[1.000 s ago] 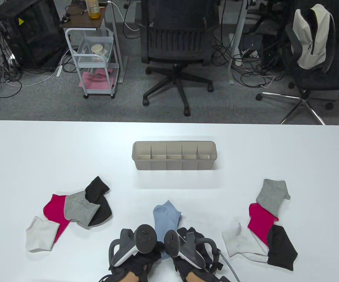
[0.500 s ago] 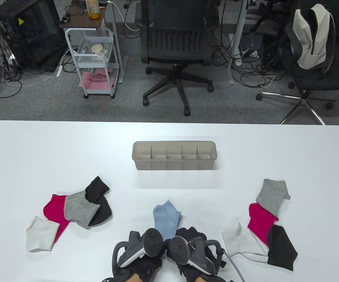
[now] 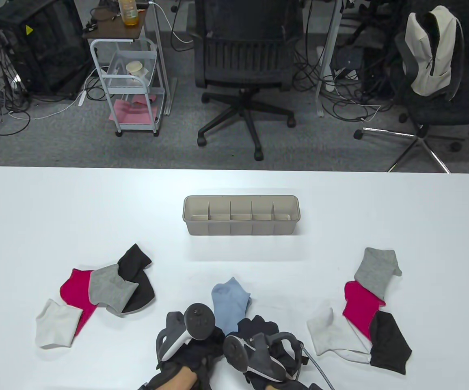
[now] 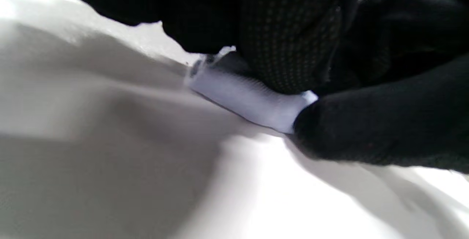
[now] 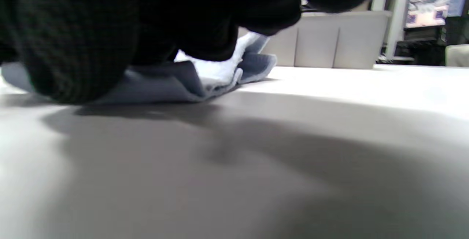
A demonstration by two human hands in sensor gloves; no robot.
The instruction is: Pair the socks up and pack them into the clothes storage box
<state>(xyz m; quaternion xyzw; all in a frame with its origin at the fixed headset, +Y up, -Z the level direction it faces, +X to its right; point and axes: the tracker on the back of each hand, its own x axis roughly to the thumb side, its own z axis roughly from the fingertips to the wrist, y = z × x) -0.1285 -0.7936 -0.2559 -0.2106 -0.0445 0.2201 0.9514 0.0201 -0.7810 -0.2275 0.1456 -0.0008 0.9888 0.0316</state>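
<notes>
A light blue sock pair [image 3: 229,304] lies stacked at the table's near middle, toe end pointing at the beige storage box [image 3: 240,229]. Both gloved hands meet at its near end. My left hand [image 3: 208,337] pinches the ribbed cuff edge of the blue sock [image 4: 253,101] between black fingers [image 4: 289,48]. My right hand [image 3: 254,327] curls its fingers [image 5: 73,48] over the folded blue sock [image 5: 176,81], holding it against the table. The trackers hide most of the fingers in the table view. The box's compartments show no socks.
To the left lies a pile made up of a white sock [image 3: 55,329], magenta sock [image 3: 74,290], grey sock [image 3: 110,290] and black sock [image 3: 137,280]. On the right are matching grey [image 3: 376,268], magenta [image 3: 360,304], white [image 3: 331,333] and black [image 3: 388,337] socks. Office chairs stand beyond the far edge.
Both hands shifted at the sock's near end: the left tracker moved slightly forward and left, the right hand drew back toward the near edge. The other socks and box stayed put.
</notes>
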